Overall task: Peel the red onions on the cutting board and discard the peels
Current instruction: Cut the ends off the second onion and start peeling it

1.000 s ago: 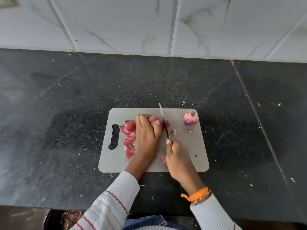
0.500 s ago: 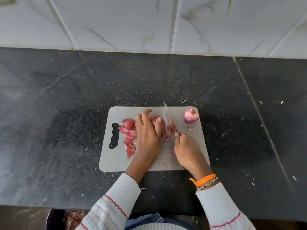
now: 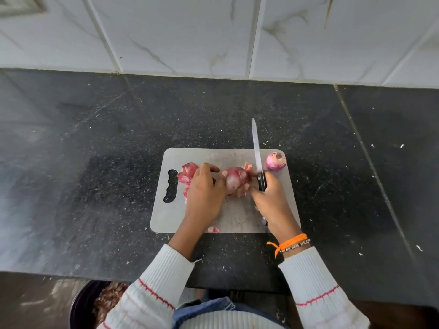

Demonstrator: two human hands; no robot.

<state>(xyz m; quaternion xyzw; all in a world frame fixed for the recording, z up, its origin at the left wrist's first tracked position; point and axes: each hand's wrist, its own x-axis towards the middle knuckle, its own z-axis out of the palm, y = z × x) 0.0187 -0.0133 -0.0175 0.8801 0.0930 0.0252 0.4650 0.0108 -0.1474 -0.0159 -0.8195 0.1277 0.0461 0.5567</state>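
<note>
- The dark speckled surface carries everything, with a tiled wall behind it; both are bare near the work apart from small pale flecks, and nothing there blocks the hands.
- The grey cutting board lies at the near middle of the surface, and all the onion work sits on its far half.
- A dark bin shows at the bottom edge below the surface, left of the person, with brownish scraps inside; I judge it the place for the peels.
- The left hand has its grip closed round one side of the red onion, steadying it at the board's middle.
- The right hand has its grip closed on the knife handle, blade pointing away, while its fingertips pinch loose skin on the onion.
- That onion is partly peeled, I judge: pale flesh shows, skin flaps hang off.
- A peeled onion rests at the board's far right corner, apparently done.
- The peel pile by the handle slot, and a stray peel at the near edge, are not yet discarded.
</note>
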